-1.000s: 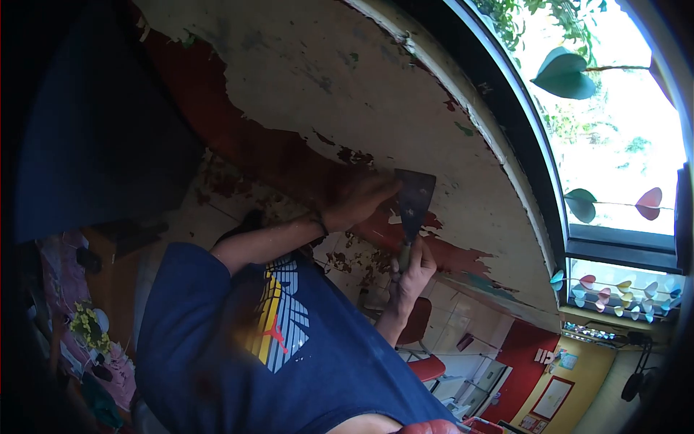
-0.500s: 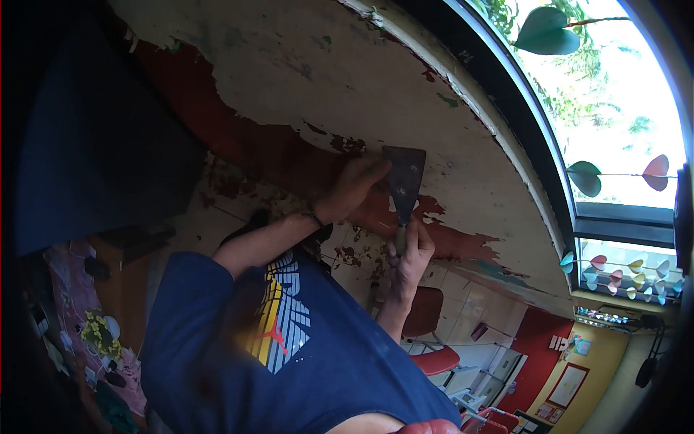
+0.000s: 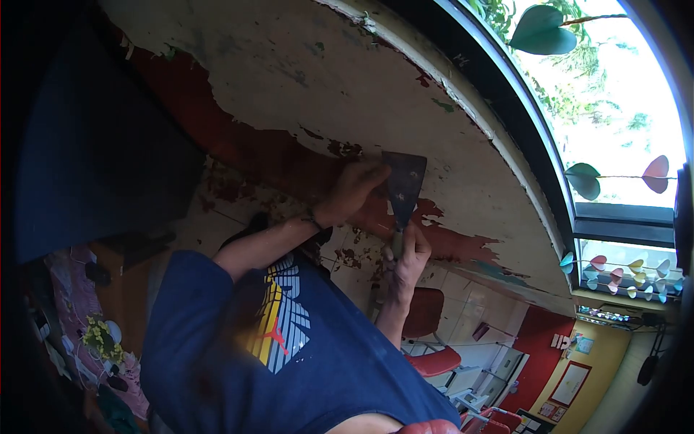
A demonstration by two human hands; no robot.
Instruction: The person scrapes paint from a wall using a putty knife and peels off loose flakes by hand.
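My right hand [image 3: 409, 253] is closed round the handle of a paint scraper [image 3: 406, 181], whose wide, dark metal blade carries a few pale specks. My left hand [image 3: 352, 189], with a dark band at the wrist, has its fingers closed at the left edge of the blade; the fingertips are slightly blurred. Behind the scraper is a wall [image 3: 289, 87] with a large pale bare area. A strip of red paint [image 3: 253, 148] with ragged, peeling edges runs along it beside both hands.
Paint flakes [image 3: 350, 259] litter the tiled floor. A window frame [image 3: 531, 108] borders the wall, with heart-shaped garlands [image 3: 583, 181] hanging before the glass. A dark panel [image 3: 101, 145] stands at left. A red chair [image 3: 434, 360] and a cloth-covered table [image 3: 79, 304] are nearby.
The scraper and my right hand have shifted slightly down and left in view. My left hand stays at the blade's edge.
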